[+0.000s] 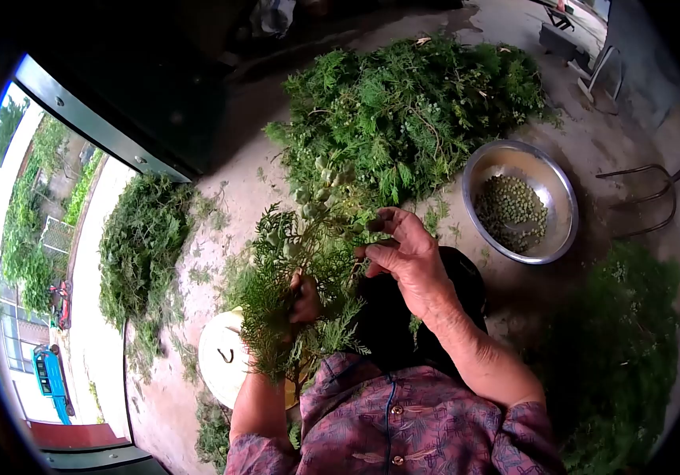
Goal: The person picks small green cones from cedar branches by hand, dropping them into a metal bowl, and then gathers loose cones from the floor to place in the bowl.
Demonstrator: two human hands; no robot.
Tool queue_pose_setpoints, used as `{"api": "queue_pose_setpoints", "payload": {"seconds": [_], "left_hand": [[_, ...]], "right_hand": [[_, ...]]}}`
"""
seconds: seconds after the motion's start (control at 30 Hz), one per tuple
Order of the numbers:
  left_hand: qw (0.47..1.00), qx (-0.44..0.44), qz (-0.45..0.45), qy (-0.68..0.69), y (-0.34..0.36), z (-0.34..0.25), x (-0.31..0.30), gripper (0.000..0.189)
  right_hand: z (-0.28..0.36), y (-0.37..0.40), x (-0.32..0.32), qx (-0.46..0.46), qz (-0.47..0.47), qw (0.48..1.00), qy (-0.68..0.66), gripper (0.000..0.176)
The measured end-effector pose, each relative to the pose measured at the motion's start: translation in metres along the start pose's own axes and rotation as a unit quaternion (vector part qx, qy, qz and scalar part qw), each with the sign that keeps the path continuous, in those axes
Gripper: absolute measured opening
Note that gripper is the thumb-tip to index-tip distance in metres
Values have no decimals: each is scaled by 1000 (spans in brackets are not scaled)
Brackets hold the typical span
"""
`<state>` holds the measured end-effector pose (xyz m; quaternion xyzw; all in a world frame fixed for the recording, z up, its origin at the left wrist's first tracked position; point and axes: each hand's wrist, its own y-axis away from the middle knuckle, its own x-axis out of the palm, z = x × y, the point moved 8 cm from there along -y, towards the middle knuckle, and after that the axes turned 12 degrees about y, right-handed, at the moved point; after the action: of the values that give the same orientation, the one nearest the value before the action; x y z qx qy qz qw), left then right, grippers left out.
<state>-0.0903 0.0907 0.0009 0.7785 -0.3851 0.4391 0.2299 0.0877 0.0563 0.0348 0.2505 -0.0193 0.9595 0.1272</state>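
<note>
My left hand (305, 299) is closed around the stem of a leafy green conifer branch (276, 261), partly hidden by its sprays. Pale green cones (324, 186) cluster toward the branch's far end. My right hand (407, 257) is just right of the branch, close to its foliage. Its thumb and fingers are curved and apart, with dark fingertips and nothing visible between them. To the right, a steel bowl (555, 184) on the floor holds many small green cones (514, 207).
A large heap of cut branches (411, 111) lies ahead, with a smaller pile (143, 245) at left. More greenery (617, 340) is on the right. A metal fork-like tool (660, 194) lies beyond the bowl. A pale round lid-like object (221, 356) is by my left arm. A doorway opens at left.
</note>
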Motion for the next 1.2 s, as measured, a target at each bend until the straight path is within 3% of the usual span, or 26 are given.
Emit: {"api": "queue_pose_setpoints", "payload": {"seconds": [0.03,0.07,0.13,0.2,0.3,0.33,0.47,0.57,0.7,0.73,0.77,0.87,0.9,0.97,1.03,1.1,1.17,1.2], "left_hand": [[1000,1,-20,-15,1,4,4,13],[989,21,-113,-93,2,5,6,29],[989,-32,-116,-81,1,17,7,30],[991,-84,-83,-69,-2,27,18,31],[992,-82,-90,-39,0,39,12,31],[983,-99,-143,-57,5,44,-3,30],[986,-126,-98,-53,2,56,12,24],[982,-148,-115,33,7,65,8,24],[974,-176,-40,137,7,79,7,30],[971,-125,-186,-83,6,69,15,36],[969,-120,-192,-99,6,70,20,35],[971,-97,-182,-120,11,68,7,31],[982,-125,-141,-30,14,80,-11,31],[971,-178,-54,148,18,100,-34,31],[946,-106,-307,-6,23,80,-57,30],[948,-89,-302,-50,21,70,-31,28],[991,-128,-43,22,8,79,28,25],[989,-128,-75,15,10,80,23,25]], "right_hand": [[0,-1,4,21,12,999,-46,41],[-2,-1,7,43,36,996,-65,42],[-7,1,11,88,84,987,-104,45],[-11,2,5,72,87,990,-83,47],[-12,6,0,67,104,990,-71,47],[-13,8,-3,72,110,989,-72,47],[-11,13,-9,67,96,988,-98,46],[-10,16,-15,72,82,991,-75,46],[-11,19,-28,83,60,995,7,46],[-11,20,-29,79,58,995,21,46],[-12,21,-29,77,56,995,34,45],[11,24,-30,-13,22,977,211,38],[17,25,-31,-41,12,958,282,36],[16,25,-36,-88,-9,951,296,33],[19,26,-39,-132,-23,940,314,33],[24,29,-39,-171,-28,926,335,33],[35,34,-37,-240,-43,872,424,32],[40,37,-35,-272,-50,840,467,31]]}}
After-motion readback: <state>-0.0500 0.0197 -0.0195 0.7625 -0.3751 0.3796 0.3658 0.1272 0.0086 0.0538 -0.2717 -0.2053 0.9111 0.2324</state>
